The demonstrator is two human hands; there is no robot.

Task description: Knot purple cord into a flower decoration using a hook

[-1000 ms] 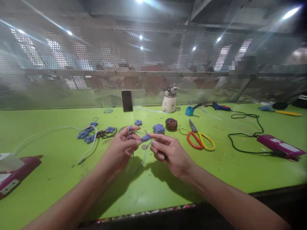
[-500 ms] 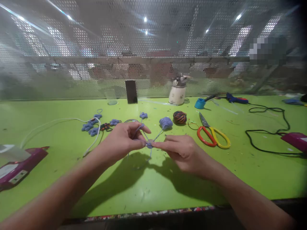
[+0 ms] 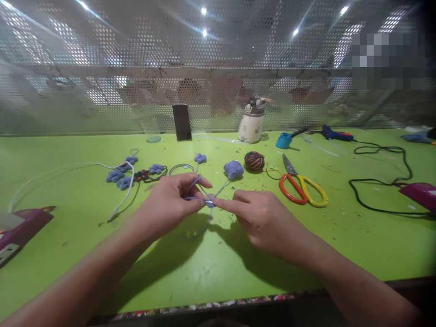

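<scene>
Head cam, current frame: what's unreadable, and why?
All in the head view:
Purple yarn piece: stitches too small and blurred, partly covered by the left hand.
Right hand: its back hides the palm and anything held there.
Left power strip and right magenta block: cut off by frame edges.
Perforated panel: obscures things behind it, also blurred.

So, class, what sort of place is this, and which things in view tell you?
Probably a craft workspace: the green table bears a ball of purple yarn, scissors with red and yellow handles, and small purple flower-shaped pieces.
</scene>
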